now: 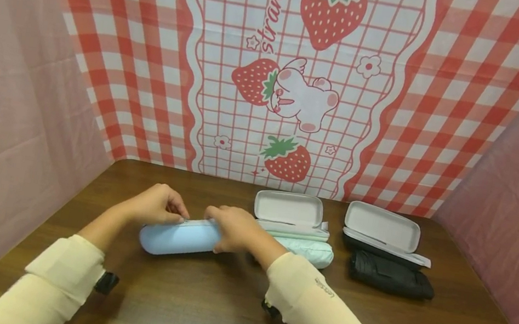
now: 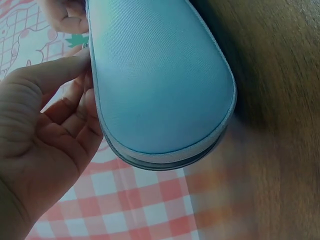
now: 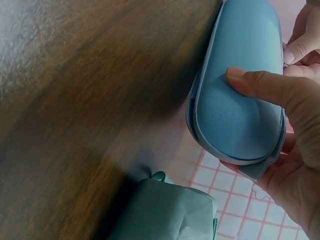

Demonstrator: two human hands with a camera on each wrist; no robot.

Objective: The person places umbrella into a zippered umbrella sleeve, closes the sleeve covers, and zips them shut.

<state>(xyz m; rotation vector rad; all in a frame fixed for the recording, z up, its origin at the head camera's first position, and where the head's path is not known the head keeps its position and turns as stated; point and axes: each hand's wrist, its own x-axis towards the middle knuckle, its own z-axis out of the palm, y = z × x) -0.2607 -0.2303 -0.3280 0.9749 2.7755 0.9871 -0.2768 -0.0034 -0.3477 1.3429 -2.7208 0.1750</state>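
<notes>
A light blue zip case (image 1: 181,238), long with rounded ends, lies tilted on its side near the table's middle left. My right hand (image 1: 236,229) grips its right end, with the thumb (image 3: 250,82) pressed on the blue face and the other fingers behind. At the case's far edge, my left hand (image 1: 158,206) pinches the small zipper pull (image 2: 85,46) between thumb and forefinger. The case's two halves are together, with a narrow gap visible along the rim at the left end. A fabric tab (image 3: 256,169) sticks out at the right end.
Right of the blue case stands an open mint case (image 1: 289,209) with a rolled mint fabric bundle (image 1: 309,252) before it. Farther right, an open black case (image 1: 382,227) stands behind a rolled black fabric bundle (image 1: 390,275). A checked strawberry cloth (image 1: 298,95) hangs behind the table.
</notes>
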